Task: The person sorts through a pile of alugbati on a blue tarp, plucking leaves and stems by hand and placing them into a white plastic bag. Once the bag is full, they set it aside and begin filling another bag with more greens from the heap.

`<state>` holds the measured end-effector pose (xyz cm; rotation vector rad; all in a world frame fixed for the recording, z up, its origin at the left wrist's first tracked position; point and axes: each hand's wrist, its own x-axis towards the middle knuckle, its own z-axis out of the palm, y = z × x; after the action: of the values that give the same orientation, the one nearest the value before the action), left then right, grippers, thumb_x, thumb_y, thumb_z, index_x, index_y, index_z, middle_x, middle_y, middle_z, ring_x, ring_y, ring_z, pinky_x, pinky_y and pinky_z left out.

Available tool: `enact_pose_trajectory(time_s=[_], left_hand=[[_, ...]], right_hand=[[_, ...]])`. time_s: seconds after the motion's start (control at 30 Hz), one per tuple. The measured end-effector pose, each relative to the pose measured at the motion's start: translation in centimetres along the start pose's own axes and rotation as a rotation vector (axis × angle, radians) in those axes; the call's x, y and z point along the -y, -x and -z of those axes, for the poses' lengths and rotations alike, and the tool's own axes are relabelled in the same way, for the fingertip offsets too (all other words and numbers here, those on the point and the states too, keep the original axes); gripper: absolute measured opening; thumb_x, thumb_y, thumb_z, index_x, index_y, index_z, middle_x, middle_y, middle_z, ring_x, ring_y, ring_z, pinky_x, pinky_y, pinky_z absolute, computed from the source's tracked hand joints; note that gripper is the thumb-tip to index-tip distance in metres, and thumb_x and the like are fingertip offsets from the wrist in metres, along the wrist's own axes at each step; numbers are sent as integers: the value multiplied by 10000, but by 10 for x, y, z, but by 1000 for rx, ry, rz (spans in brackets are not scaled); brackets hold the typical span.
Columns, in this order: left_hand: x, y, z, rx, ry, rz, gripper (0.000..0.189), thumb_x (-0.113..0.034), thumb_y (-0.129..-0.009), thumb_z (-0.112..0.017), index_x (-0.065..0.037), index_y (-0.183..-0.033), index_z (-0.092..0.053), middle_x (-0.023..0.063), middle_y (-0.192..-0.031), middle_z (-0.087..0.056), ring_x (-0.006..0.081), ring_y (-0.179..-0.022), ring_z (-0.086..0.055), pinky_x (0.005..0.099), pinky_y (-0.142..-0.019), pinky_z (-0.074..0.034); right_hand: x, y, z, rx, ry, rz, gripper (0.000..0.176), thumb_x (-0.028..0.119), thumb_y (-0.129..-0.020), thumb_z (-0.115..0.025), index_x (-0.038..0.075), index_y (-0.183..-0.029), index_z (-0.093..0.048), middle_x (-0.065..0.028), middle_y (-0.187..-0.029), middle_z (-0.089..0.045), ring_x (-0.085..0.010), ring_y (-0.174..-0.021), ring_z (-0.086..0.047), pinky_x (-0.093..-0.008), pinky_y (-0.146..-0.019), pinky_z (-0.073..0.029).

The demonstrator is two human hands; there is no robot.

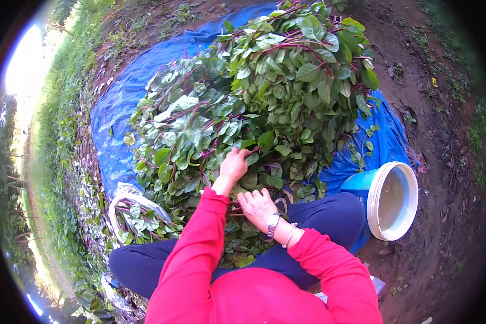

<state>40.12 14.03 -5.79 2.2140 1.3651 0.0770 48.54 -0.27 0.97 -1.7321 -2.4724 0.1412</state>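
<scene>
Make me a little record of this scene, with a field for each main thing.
setting: outdoors, on soil
ground cover: blue tarp
pile: leafy greens, purplish stems
left hand: among the leaves
right hand: at some stems, watch on wrist
right side: open bucket, pale rim
left side: whitish bag of greens

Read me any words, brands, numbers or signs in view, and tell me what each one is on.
No text is readable here.
Watch: face too small to read.
Bucket: no lettering can be made out on its blue side.
Tarp: no markings that can be read.
</scene>
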Motion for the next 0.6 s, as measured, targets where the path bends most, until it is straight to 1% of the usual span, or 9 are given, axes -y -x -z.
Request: enact_pose_trajectory(time_s=[0.03,0.07,0.17,0.23,0.33,0.4,0.5,0.53,0.6], left_hand=[[-4,-5,-7,-130,-48,108,224,-189,-733,-572,-149,-945,-631,137,-979,-525,306,-954,-540,440,-767,-471],[-5,-5,-12,-170,-161,115,189,-205,-735,-583,-154,-911,-632,122,-966,-513,307,-946,-527,445,-742,-470],[6,-1,-10,-110,-316,76,174,-231,-737,-596,-158,-891,-630,112,-957,-508,294,-928,-525,444,-719,-468],[11,0,-3,-191,-91,38,171,-251,-749,-599,-156,-889,-627,116,-959,-510,297,-899,-521,443,-717,-463],[28,2,42,-548,478,18,170,-232,-842,-556,-116,-948,-623,134,-894,-588,320,-822,-569,375,-722,-463],[22,21,95,-695,511,43,184,-159,-861,-542,-105,-1021,-617,123,-856,-606,292,-779,-594,332,-681,-466],[-6,59,168,-878,157,-90,271,-44,-817,-556,-121,-1072,-611,87,-785,-573,234,-677,-567,319,-592,-446],[-11,69,180,-920,34,-119,297,-13,-801,-558,-126,-1069,-615,78,-760,-559,219,-642,-552,318,-568,-437],[-22,86,183,-868,-106,-140,281,-50,-791,-570,-163,-1040,-633,69,-694,-515,236,-601,-522,348,-526,-410]], right_hand=[[0,-1,1,38,7,-6,188,170,-784,-491,95,-953,-526,-37,-806,-537,-187,-801,-549,-388,-719,-398],[1,0,2,76,10,-11,171,167,-779,-494,96,-928,-539,-35,-802,-535,-183,-799,-547,-384,-720,-398],[1,1,-1,31,18,-20,94,159,-752,-507,107,-823,-541,-25,-759,-512,-172,-762,-535,-351,-695,-391],[0,-1,3,25,19,-11,97,157,-749,-511,105,-824,-543,-28,-759,-512,-173,-763,-534,-354,-698,-392],[-1,0,6,-13,-11,18,111,152,-743,-516,100,-836,-546,-35,-760,-514,-181,-769,-534,-376,-733,-396],[-1,-1,7,-52,-39,44,121,149,-741,-518,97,-846,-548,-40,-762,-515,-189,-775,-534,-396,-765,-401],[-1,-3,13,-135,-87,90,178,134,-731,-523,84,-900,-554,-55,-765,-514,-221,-816,-545,-490,-920,-350],[-2,-4,15,-141,-87,98,178,134,-731,-523,84,-900,-554,-55,-765,-514,-221,-816,-545,-490,-920,-350],[-4,-4,19,-191,-46,125,190,127,-720,-527,79,-902,-552,-58,-777,-513,-222,-847,-546,-499,-947,-330]])
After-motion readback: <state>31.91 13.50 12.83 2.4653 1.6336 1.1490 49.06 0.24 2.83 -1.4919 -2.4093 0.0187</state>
